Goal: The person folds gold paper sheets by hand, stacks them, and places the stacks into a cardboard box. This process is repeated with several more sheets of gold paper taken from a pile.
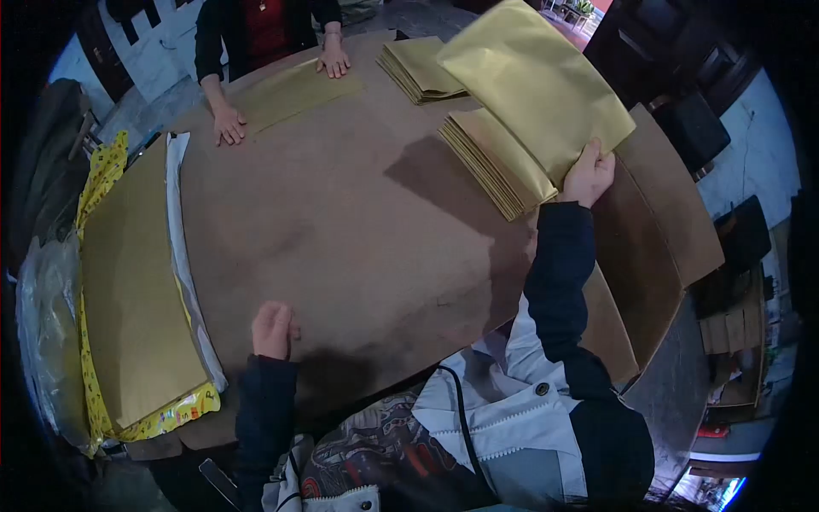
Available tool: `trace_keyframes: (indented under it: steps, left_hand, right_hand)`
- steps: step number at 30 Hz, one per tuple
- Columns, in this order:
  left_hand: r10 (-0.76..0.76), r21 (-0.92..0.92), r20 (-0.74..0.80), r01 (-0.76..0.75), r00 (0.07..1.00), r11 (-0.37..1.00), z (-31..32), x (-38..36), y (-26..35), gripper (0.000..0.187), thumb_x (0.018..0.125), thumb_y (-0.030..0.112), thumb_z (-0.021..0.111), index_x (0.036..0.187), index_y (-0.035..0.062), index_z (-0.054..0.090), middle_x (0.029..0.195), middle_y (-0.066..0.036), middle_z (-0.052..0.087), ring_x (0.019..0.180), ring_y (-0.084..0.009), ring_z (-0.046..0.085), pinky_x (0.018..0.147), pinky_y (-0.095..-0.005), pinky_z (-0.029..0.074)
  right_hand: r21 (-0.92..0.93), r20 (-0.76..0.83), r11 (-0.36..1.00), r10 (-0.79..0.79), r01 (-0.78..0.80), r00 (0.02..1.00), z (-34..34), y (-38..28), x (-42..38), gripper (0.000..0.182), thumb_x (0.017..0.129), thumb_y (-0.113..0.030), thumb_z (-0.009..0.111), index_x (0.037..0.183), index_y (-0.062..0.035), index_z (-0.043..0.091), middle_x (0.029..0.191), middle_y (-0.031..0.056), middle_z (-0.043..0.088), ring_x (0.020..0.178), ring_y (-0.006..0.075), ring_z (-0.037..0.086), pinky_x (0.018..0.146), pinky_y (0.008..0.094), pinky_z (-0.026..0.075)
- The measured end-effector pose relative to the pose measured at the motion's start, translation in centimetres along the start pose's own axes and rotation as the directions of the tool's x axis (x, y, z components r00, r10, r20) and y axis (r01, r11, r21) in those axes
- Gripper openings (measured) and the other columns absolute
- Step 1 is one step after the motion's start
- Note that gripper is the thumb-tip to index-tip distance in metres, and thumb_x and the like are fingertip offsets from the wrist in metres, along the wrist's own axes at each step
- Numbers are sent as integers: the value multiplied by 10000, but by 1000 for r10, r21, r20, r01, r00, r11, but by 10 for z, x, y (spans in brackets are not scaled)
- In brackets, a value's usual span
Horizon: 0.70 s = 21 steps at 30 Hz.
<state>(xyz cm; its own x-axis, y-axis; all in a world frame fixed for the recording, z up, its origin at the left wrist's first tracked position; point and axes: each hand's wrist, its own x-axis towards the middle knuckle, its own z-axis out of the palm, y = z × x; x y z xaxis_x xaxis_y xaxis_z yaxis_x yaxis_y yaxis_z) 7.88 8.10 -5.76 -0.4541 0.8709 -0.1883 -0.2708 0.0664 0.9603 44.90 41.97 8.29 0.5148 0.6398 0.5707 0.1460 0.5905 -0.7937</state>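
My right hand (589,173) grips a folded sheet of gold paper (542,81) by its near corner. The sheet is raised and tilted over a stack of folded gold paper (493,162) at the right of the table, hiding part of it. Beyond lies a second stack of folded gold paper (422,68). My left hand (275,329) is curled closed at the near left edge of the table, and nothing shows in its fingers.
Across the brown table (341,213), another person's hands rest on a flat gold sheet (299,96). At left, a large pile of gold paper (132,290) lies on yellow printed wrapping (98,183). An open cardboard box (636,256) stands against the table at right.
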Motion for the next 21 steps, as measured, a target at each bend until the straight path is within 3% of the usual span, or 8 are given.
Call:
trace_keyframes:
  steps: [1, 3, 4, 6, 8, 12, 19, 21]
  left_hand:
    - [55, 22, -5, -55, 998, 998, -1, 1, -3, 136, 973, 154, 505, 874, 65, 528, 673, -25, 533, 531, -103, 477, 521, -265, 432]
    - [78, 15, -41, -77, 996, 997, -9, 2, -14, 125, 970, 155, 518, 885, 64, 529, 673, -32, 537, 554, -113, 498, 531, -272, 439]
    - [84, 11, -46, -83, 995, 996, -8, 1, -14, 125, 970, 155, 518, 885, 64, 529, 673, -32, 537, 554, -113, 498, 531, -272, 439]
    - [116, -6, 30, -116, 993, 993, -4, -1, -11, 124, 969, 163, 525, 894, 65, 530, 679, -35, 542, 573, -116, 509, 539, -268, 444]
    - [90, 38, -9, -90, 996, 995, -3, 0, -10, 121, 968, 163, 527, 898, 64, 532, 683, -34, 546, 583, -116, 515, 544, -266, 448]
    - [7, 101, -80, 1, 997, 995, -4, -2, -6, 112, 965, 151, 528, 906, 56, 534, 700, -36, 561, 602, -119, 531, 562, -262, 461]
    - [73, 93, -30, -69, 997, 993, -14, 0, -20, 105, 961, 142, 530, 913, 49, 536, 715, -42, 569, 610, -118, 536, 572, -260, 468]
    - [84, 38, -39, -83, 996, 996, -9, -1, -14, 102, 959, 144, 535, 921, 50, 535, 721, -43, 571, 607, -119, 537, 570, -263, 469]
  right_hand:
    - [-111, -10, 987, 119, -120, 993, -11, 38, 16, 207, 932, -153, 532, 918, 53, 555, 877, 124, 638, 765, 170, 601, 690, 331, 481]
    - [-475, -27, 876, 76, -80, 997, -17, 65, 11, 250, 911, -176, 551, 952, 70, 552, 911, 193, 637, 826, 285, 625, 747, 382, 478]
    - [-516, -8, 847, 145, -128, 989, -24, 97, 9, 292, 899, -191, 544, 1011, 78, 554, 979, 245, 621, 939, 383, 604, 823, 423, 459]
    - [-707, 73, 695, 256, -131, 964, -33, 109, -7, 308, 894, -191, 524, 1056, 69, 558, 1020, 254, 610, 993, 403, 585, 858, 438, 448]
    - [-764, 57, 617, 357, -190, 932, -36, 118, -19, 323, 890, -187, 511, 1096, 57, 559, 1054, 249, 605, 1028, 401, 570, 882, 445, 438]
    - [-762, 184, 640, 357, -97, 916, -42, 126, -19, 348, 879, -217, 508, 1063, 74, 559, 1055, 286, 583, 1018, 425, 554, 873, 459, 430]
    - [-645, 308, 763, 194, 54, 931, -46, 154, -14, 340, 876, -204, 488, 1032, 81, 588, 973, 299, 606, 957, 448, 568, 850, 451, 441]
    - [-628, 242, 778, 172, 19, 955, -45, 149, -16, 337, 880, -205, 490, 1028, 80, 594, 966, 299, 610, 953, 444, 572, 841, 454, 444]
